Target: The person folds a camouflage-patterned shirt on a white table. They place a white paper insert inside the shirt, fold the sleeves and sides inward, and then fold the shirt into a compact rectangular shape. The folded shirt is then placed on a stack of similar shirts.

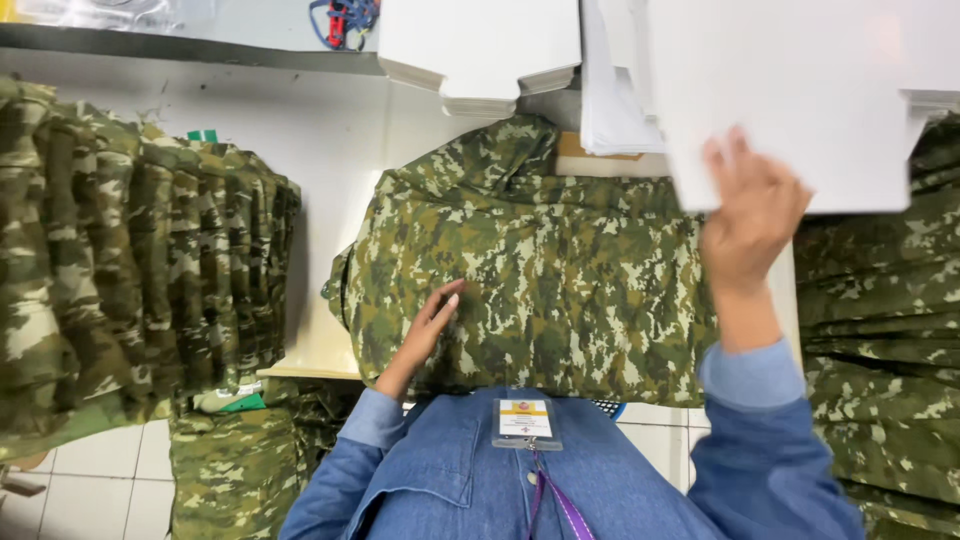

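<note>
1. Fingers of our left hand lie flat and released on the folded camouflage garment, pressing its lower left part; they grasp nothing.
2. Our right hand is raised at about 2 o'clock from the garment, its fingers clenched around the lower edge of a white cardboard sheet.
3. We see the garment lying in the middle of the white surface, directly ahead of our chest, with its collar end pointing to 12 o'clock.
4. At 12 o'clock beyond the garment sit a stack of flat white boxes and a pile of white sheets; the held sheet overlaps them.
5. At 9 o'clock a tall stack of folded camouflage garments rests on the surface, apart from the middle garment.
6. At 3 o'clock another camouflage stack lies just beside our right forearm.
7. At 6 o'clock our denim shirt carries a badge on a purple lanyard.
</note>
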